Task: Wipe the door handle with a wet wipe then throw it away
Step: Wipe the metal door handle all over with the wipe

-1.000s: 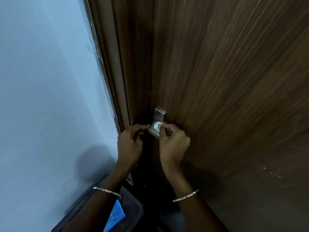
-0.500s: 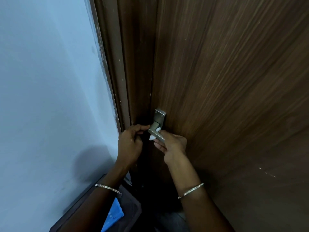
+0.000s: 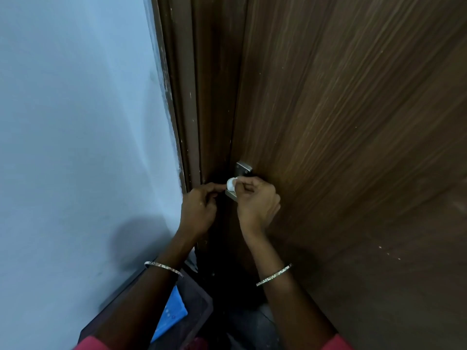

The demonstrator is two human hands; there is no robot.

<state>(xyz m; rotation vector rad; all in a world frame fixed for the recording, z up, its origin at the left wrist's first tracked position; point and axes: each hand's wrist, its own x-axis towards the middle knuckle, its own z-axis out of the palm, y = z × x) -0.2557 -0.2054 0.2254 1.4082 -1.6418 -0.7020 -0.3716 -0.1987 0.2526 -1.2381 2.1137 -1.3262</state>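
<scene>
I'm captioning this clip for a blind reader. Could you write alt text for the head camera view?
A person's right hand presses a small white wet wipe against a metal door handle on a dark wooden door, while the left hand pinches at the handle's end. Both wrists wear thin bangles; a pale blue wall fills the left side.

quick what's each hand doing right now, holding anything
Left hand: fingers curled, fingertip by the door handle; whether it grips anything cannot be told.
Right hand: closed on the white wet wipe, pressing it on the handle.
</scene>
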